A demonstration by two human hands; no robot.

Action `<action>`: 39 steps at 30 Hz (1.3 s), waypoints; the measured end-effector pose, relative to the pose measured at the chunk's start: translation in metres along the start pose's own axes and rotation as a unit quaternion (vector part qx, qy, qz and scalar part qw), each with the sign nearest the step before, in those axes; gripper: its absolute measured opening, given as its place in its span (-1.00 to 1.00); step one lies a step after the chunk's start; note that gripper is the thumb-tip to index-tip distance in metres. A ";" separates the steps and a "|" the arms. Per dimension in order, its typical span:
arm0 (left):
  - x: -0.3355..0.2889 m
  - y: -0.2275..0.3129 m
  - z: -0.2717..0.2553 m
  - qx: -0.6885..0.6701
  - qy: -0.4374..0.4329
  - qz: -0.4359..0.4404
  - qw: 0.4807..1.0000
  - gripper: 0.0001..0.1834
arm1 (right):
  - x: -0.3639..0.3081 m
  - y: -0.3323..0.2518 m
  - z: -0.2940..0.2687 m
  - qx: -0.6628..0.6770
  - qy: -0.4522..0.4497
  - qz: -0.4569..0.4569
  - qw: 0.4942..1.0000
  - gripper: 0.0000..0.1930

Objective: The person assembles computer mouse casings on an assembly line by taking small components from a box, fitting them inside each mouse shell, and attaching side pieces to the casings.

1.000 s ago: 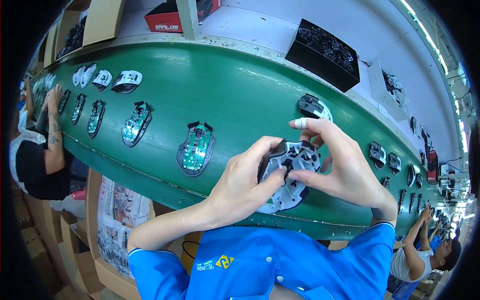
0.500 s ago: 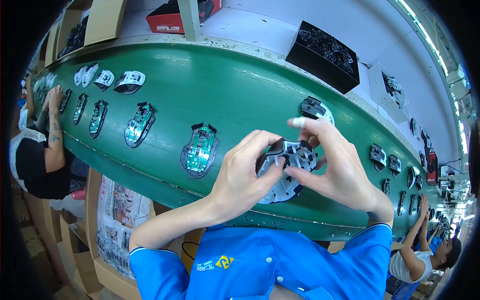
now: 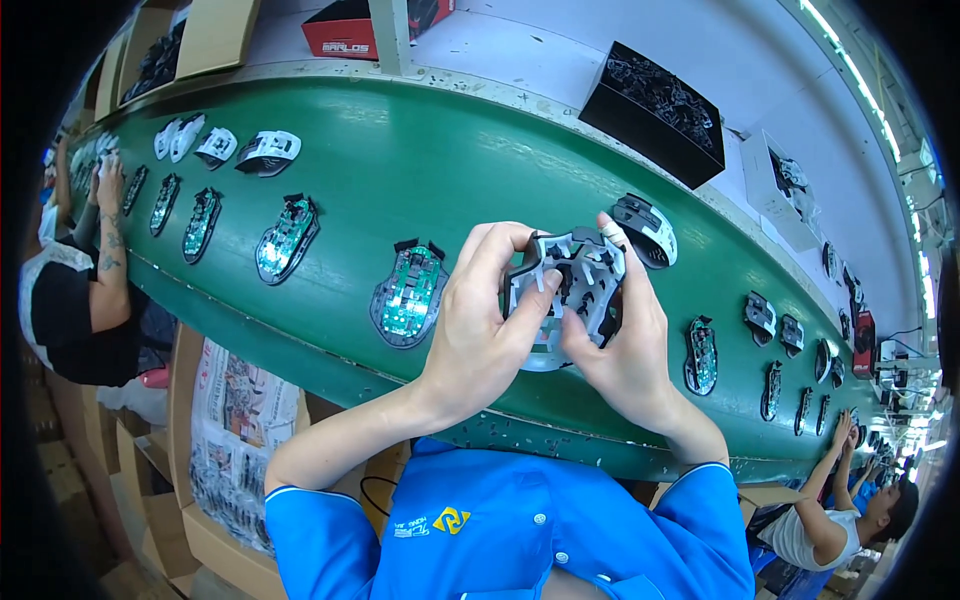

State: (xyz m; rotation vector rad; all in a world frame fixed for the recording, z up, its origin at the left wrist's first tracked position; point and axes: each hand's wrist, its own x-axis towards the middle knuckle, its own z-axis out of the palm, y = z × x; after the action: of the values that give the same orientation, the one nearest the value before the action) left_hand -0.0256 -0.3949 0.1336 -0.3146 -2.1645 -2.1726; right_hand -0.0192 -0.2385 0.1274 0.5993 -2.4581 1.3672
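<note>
Our left hand (image 3: 480, 335) and right hand (image 3: 625, 350) both clamped on a white mouse shell (image 3: 565, 290), open mouse base (image 3: 408, 293) just left of our grip, green conveyor belt (image 3: 400, 160) beneath

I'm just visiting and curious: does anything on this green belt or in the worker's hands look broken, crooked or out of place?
Nothing stands out. Both hands, left hand and right hand, grip a white mouse shell above the green belt. The open mouse base with its bare circuit board lies flat like its neighbours, apparently unfinished rather than damaged.
</note>
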 end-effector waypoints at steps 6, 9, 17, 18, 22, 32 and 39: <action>0.000 0.004 0.001 0.029 -0.034 0.018 0.999 -0.74 | 0.000 0.002 -0.002 0.029 0.014 0.015 0.999 -0.32; 0.001 0.005 0.002 -0.004 -0.070 0.084 0.994 -0.65 | -0.001 -0.003 -0.010 0.117 0.021 0.067 0.991 -0.35; -0.010 0.010 0.001 0.153 -0.066 0.143 0.976 -0.44 | -0.001 -0.005 -0.015 0.188 0.054 0.078 0.978 -0.43; -0.010 0.010 0.001 0.157 -0.055 0.142 0.976 -0.45 | -0.001 -0.005 -0.014 0.190 0.052 0.070 0.978 -0.44; -0.010 0.014 0.000 0.200 -0.052 0.111 0.972 -0.47 | -0.002 -0.004 -0.010 0.173 0.061 0.061 0.981 -0.43; -0.012 0.014 0.004 0.171 -0.038 0.140 0.975 -0.54 | -0.005 -0.009 -0.007 0.168 0.084 0.062 0.980 -0.48; -0.011 0.011 0.004 0.181 -0.060 0.140 0.972 -0.55 | -0.011 -0.006 -0.003 0.222 0.093 0.084 0.967 -0.48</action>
State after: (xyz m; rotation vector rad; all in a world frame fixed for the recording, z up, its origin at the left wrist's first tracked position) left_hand -0.0123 -0.3924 0.1420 -0.6903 -2.3510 -1.6142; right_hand -0.0064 -0.2363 0.1286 0.3328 -2.1021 1.9676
